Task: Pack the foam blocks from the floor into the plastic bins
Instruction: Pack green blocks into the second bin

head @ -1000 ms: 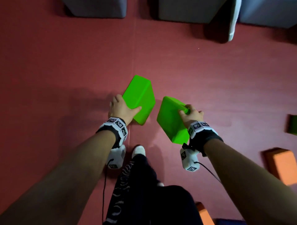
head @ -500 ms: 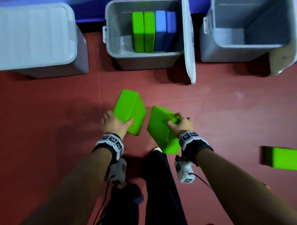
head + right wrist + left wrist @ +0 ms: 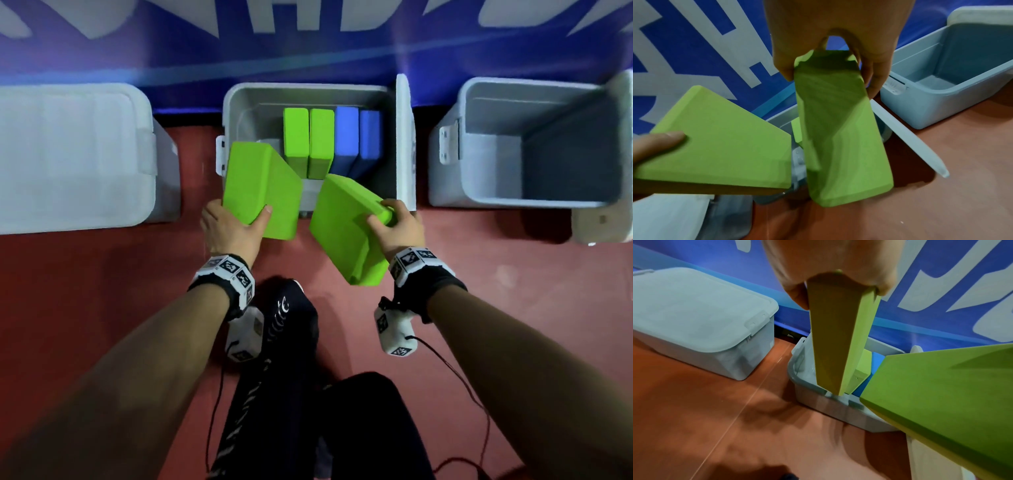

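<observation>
My left hand grips a green foam block by its near end, thumb on top; that block hangs over the near left rim of the middle grey bin. My right hand pinches a second green foam block by one edge, held tilted just before the bin's near wall. Inside the bin stand two green blocks and two blue blocks on edge.
A closed grey bin sits to the left and an open, empty grey bin to the right. The middle bin's lid stands upright at its right side. A blue wall runs behind; red floor lies in front.
I have walked up to the bins carrying both green blocks. The bins have come closer, and the blocks now hang at the middle bin's near rim rather than over bare floor.
</observation>
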Available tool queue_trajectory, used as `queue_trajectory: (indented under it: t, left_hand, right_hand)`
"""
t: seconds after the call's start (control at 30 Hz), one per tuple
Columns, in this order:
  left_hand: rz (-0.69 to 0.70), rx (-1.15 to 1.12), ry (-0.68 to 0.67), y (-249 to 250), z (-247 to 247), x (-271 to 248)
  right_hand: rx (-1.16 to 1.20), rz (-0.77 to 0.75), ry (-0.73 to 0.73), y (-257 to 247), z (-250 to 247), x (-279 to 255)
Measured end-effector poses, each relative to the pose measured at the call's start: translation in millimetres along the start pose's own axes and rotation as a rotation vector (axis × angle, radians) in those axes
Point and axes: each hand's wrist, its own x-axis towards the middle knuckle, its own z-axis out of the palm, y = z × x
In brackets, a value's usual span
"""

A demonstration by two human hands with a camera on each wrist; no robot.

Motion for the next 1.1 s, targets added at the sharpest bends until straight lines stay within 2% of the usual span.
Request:
queue_trajectory:
  t: [0.1,0.27,0.53,0.7,0.9,1.0,1.1]
  left_hand:
    - [-0.011,0.032,-0.028,22,5,47]
    - [-0.041,0.073,-0.052,38,26,98]
    - [-0.167,0.085,-0.073,51,52,149]
    - [-0.225,0.100,-0.148,62,66,174]
    - [-0.247,0.114,-0.129,66,85,200]
    - [-0.207,0.180,-0.153,63,95,212]
    - [-0.156,0.197,-0.234,48,107,224]
  right_hand:
    - [-0.002,0.035,-0.029,-38,4,39]
    - [-0.097,0.045,-0.108,-74,23,89]
    - [-0.218,0.049,-0.258,-96,57,149]
    - [-0.332,0.027,-0.356,-101,68,169]
    - [-0.328,0.053,-0.419,-107,80,185]
    - [-0.319,0.062,-0.431,-112,87,192]
    - [-0.310,0.079,-0.445,-116,97,201]
